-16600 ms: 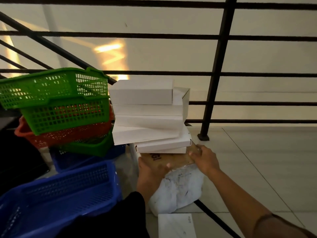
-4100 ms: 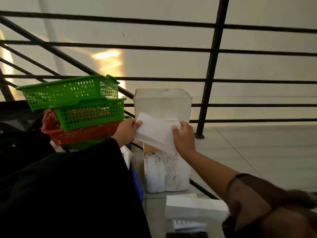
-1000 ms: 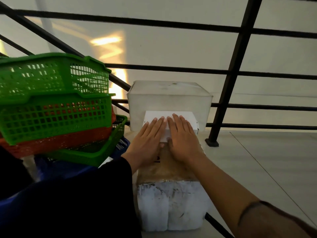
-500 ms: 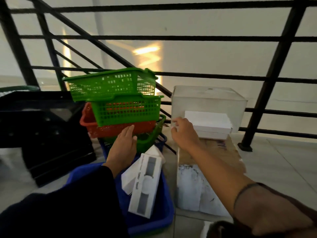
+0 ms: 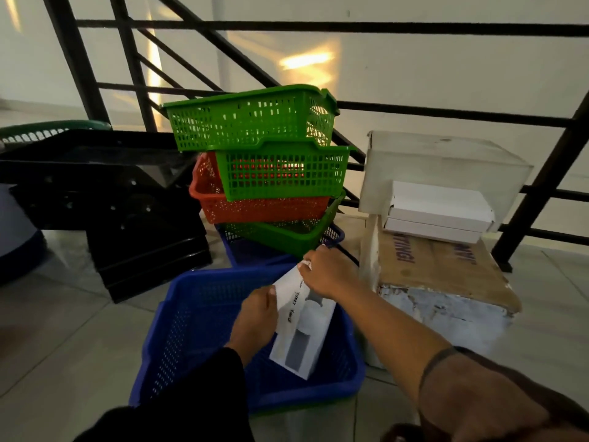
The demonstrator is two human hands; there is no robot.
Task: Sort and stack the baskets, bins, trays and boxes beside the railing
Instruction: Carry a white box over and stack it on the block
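Both hands hold white box (image 5: 302, 327) in blue basket (image 5: 178, 330): left hand (image 5: 256, 317) at its side, right hand (image 5: 328, 272) pinching far end. Box tilted, long axis near-to-far. Beyond: green baskets (image 5: 255, 126), flat boxes (image 5: 436, 212).

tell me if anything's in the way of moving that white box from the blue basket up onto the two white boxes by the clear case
Nothing visible blocks it. Both hands, left hand and right hand, grip the printed white box in the blue basket. The two stacked white boxes have a bare top.
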